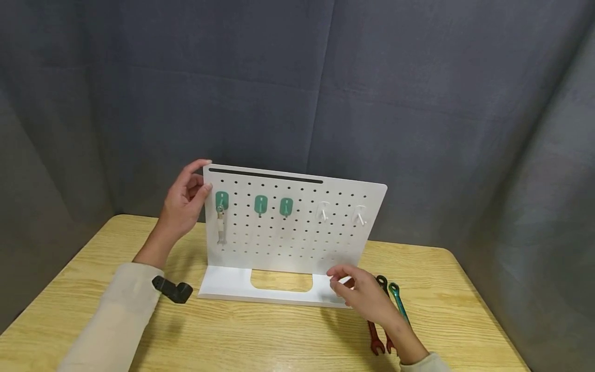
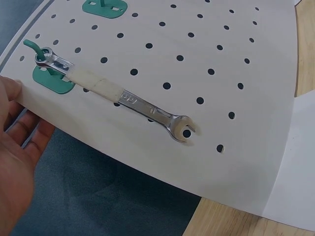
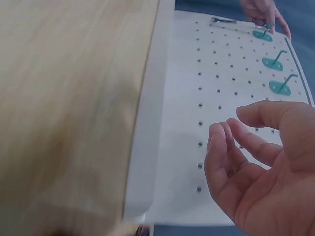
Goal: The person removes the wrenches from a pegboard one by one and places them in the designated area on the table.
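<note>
A white pegboard [image 1: 297, 243] stands tilted on its base. My left hand [image 1: 181, 201] pinches its upper left edge, thumb on the front and fingers at the back. From the leftmost green hook [image 2: 54, 81] a silver combination wrench [image 2: 142, 107] hangs by its ring end, with pale tape round its middle. Close to the board's lower right part, my right hand [image 1: 364, 297] has its fingers loosely bent with nothing between them. In the right wrist view, a gap separates its thumb from the fingers [image 3: 219, 152].
Two other green hooks [image 1: 261, 205] and two pale hooks [image 1: 359, 215] carry nothing. Several coloured wrenches [image 1: 375, 338] lie on the wooden table [image 1: 241, 336] at the right, partly hidden by my right arm. A grey curtain [image 1: 260, 103] hangs behind.
</note>
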The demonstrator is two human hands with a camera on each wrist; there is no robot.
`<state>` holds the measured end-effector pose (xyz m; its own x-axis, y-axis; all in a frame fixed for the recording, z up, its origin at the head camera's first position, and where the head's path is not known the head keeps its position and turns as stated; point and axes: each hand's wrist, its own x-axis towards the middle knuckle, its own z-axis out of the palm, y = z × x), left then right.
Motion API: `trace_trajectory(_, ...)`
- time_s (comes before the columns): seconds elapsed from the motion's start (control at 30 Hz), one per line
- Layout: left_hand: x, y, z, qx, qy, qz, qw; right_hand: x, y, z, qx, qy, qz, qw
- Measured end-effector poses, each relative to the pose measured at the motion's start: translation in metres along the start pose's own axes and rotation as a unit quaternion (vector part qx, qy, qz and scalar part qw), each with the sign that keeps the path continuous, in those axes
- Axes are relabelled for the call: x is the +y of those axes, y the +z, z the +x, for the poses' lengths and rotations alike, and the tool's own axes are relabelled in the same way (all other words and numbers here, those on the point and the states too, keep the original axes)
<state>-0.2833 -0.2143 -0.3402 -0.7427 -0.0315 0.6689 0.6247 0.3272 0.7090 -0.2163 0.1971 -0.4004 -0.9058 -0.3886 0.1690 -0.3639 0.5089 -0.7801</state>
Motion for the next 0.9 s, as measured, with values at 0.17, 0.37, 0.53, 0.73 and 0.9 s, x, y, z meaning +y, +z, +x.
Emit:
trace_trajectory(0.17,0.000,0.003,0.001,-0.004,0.000,0.000,1.0000,-0.011,0.011,0.017,-0.005,-0.016,0.008,0.9998)
trace_trajectory(0.37,0.000,0.002,0.001,0.004,0.006,0.008,0.9999,-0.025,0.029,0.039,-0.021,-0.040,0.027,0.9986)
trace_trajectory(0.53,0.003,-0.001,-0.001,0.001,0.010,0.010,0.9999,-0.037,0.048,0.052,-0.044,-0.056,0.059,0.9957)
trace_trajectory(0.73,0.003,-0.002,-0.001,0.002,0.010,0.012,0.9999,-0.044,0.069,0.063,-0.064,-0.077,0.095,0.9905)
trace_trajectory(0.9,0.000,-0.002,0.000,0.012,0.002,0.022,0.9997,-0.049,0.085,0.073,-0.052,-0.096,0.118,0.9870)
